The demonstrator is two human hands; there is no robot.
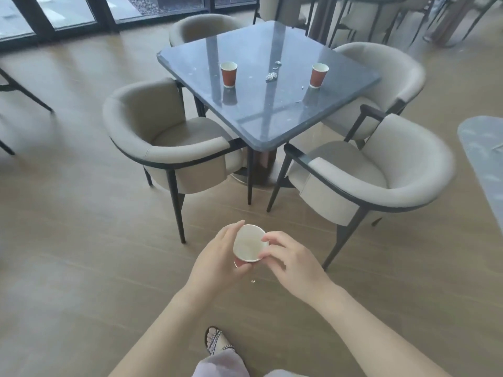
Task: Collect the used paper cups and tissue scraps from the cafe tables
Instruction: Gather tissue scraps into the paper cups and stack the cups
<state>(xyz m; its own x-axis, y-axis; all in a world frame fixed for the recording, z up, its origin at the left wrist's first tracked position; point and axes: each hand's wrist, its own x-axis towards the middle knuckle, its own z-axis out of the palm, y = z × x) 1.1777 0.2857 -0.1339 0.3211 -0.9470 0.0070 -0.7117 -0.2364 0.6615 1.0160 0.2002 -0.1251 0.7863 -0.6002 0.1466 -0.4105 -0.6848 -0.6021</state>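
Cup [249,244] tilts slightly off upright, mouth facing the camera.

Cup tally first: 3 paper cups, i.e. left cup [228,74] and right cup [319,75] upright on the dark table [272,123], plus 1 held cup [249,243]. Tissue next: 1 crumpled wad [271,76], 2 smaller bits [277,66] behind it (tinier specks too small to count), 1 floor scrap [253,281]. Armchairs round that table: 4, at [168,142], [375,170], [386,69], [201,28]. Approx. 1 more table edge, 2nd table [481,159], at right. Hands: 2, left hand [217,257], right hand [294,265]. Sandalled foot [217,341]: 1.
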